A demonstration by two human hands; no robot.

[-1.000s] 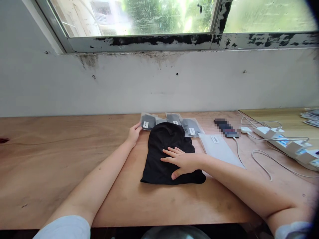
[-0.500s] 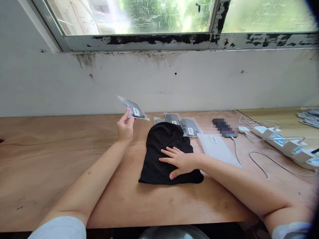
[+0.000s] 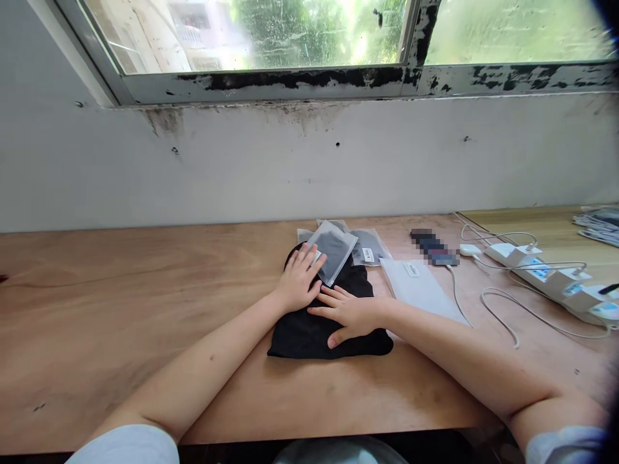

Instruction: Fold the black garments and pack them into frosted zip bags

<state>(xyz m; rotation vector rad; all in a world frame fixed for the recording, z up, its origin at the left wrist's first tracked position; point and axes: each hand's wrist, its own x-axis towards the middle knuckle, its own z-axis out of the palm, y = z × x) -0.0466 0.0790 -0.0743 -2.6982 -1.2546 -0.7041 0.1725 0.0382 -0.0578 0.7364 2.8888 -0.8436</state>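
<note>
A black piece of cloth [image 3: 358, 341], perhaps a cap or garment, lies flat on the wooden table. My right hand [image 3: 345, 314] rests on it with fingers spread. Across the upper part of the cloth lies a frosted plastic packet [image 3: 336, 248] with dark contents. My left hand [image 3: 300, 280] is laid over the packet's lower left side and the cloth, fingers stretched out, partly covering a white label. Behind the cloth lie more frosted packets, one of them a labelled packet [image 3: 370, 247] to the right.
Right of the cloth lies a flat white plastic bag [image 3: 423, 290] with a label. Beyond it are a phone [image 3: 442, 256], partly blurred out, on a charging cable [image 3: 456, 293], and a white power strip [image 3: 551, 277] with plugs and loose cords. A grey bundle [image 3: 599, 225] sits far right.
My left hand has come down and to the right from above the table, laid the packet on the black cloth and opened over it. My right hand stays in place.
</note>
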